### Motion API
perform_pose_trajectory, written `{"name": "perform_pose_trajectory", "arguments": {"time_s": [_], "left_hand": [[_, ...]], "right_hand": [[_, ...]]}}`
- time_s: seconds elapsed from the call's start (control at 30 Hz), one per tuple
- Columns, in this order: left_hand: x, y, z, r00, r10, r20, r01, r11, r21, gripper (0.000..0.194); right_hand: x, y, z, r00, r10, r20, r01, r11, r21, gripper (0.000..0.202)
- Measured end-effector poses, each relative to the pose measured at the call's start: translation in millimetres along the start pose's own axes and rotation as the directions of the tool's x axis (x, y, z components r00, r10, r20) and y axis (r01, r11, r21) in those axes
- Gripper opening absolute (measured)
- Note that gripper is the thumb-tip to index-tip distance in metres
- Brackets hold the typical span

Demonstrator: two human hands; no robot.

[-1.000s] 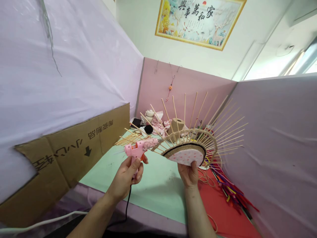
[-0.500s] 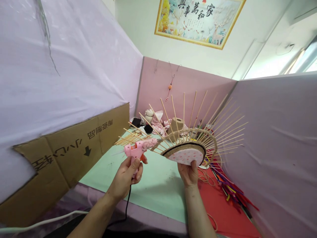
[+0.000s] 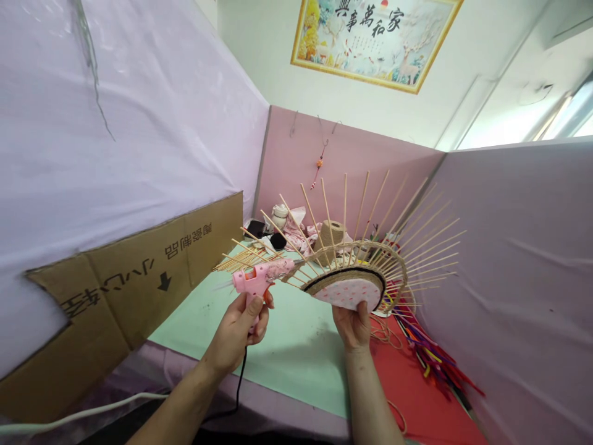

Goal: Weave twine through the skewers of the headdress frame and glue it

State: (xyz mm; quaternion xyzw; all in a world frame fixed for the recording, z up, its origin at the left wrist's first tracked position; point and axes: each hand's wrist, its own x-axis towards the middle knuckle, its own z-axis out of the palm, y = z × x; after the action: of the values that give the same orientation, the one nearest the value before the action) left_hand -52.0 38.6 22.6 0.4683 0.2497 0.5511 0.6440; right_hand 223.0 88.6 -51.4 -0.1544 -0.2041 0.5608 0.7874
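A pink hot glue gun (image 3: 259,279) is clenched in the left hand (image 3: 241,327), its nozzle aimed at the twine rim of a skewer-spoked disc (image 3: 349,290), which is gripped from below by the right hand (image 3: 354,324) and held tilted above the green bench (image 3: 296,346), so the joint is exposed.

My pink glue gun (image 3: 262,277) points its nozzle toward 3 o'clock, against the basket frame (image 3: 349,281): a tilted, twine-rimmed disc with spotted underside, bamboo sticks fanning out from 9 through 3 o'clock.
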Motion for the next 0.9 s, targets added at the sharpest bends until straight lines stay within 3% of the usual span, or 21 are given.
{"name": "perform_pose_trajectory", "arguments": {"time_s": [0.9], "left_hand": [[0.3,4.6,4.4,0.999,-0.03,-0.027,0.031,0.999,0.023,0.043]], "right_hand": [[-1.0,0.1,1.2,1.0,-0.01,-0.023,0.011,1.0,0.003,0.034]]}}
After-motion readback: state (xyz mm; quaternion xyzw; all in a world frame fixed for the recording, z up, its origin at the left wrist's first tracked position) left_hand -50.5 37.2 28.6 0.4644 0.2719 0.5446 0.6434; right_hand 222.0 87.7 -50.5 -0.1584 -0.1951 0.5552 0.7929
